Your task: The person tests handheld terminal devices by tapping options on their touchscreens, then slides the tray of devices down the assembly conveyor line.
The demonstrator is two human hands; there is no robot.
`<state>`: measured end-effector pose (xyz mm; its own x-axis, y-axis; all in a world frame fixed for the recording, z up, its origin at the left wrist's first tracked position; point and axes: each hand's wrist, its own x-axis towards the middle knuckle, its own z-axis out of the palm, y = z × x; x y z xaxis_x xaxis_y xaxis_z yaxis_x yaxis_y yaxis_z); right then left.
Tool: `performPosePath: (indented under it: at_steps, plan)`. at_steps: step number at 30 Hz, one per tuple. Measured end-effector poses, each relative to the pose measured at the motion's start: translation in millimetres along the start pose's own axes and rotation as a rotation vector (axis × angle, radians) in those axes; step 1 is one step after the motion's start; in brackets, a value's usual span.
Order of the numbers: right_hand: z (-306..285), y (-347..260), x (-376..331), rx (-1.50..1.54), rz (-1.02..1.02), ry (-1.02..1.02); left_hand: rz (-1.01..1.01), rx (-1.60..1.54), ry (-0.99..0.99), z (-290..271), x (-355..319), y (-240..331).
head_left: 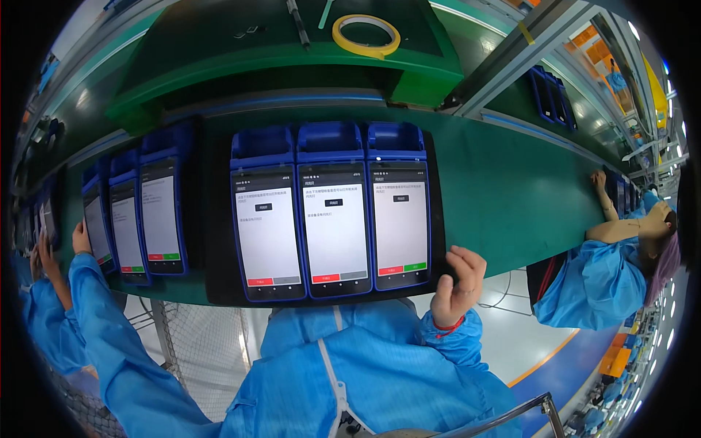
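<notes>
In front of me lies a black tray [219,285] with three handheld terminals in a row: a left one [267,226], a middle one [336,226] and a right one [400,219]. All are blue-cased with lit white screens and coloured buttons at the bottom. My right hand [460,285] is by the tray's near right corner, thumb and curled fingers apart, nothing visibly held. Another set of three lit terminals [161,212] lies to the left. My left hand [80,238] touches the outer side of that set; its fingers are mostly hidden.
A green raised shelf [285,79] spans the back, bearing a yellow tape roll [366,36] and a pen [298,23]. Co-workers in blue sit at left [51,321] and right [599,285]. More terminals [551,96] stand at the far right. A metal post [518,55] rises behind the bench.
</notes>
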<state>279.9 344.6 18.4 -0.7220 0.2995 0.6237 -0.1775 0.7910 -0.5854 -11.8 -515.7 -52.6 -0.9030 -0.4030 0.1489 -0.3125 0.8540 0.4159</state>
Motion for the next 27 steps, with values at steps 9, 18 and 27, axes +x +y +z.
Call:
performPosePath:
  at_steps: [9,18,27]
  plan:
    - [1.3,-32.5,3.3,-0.197,-0.247,-0.214,-0.028,0.072,-0.007,-3.1,4.3,-7.0]
    - [26.8,-72.8,13.5,-0.118,-0.31,-0.301,-0.004,0.103,0.017,-7.5,-14.9,26.5]
    - [68.1,-109.6,15.7,-0.027,-0.404,-0.442,-0.04,0.105,0.065,-3.8,-46.8,70.4]
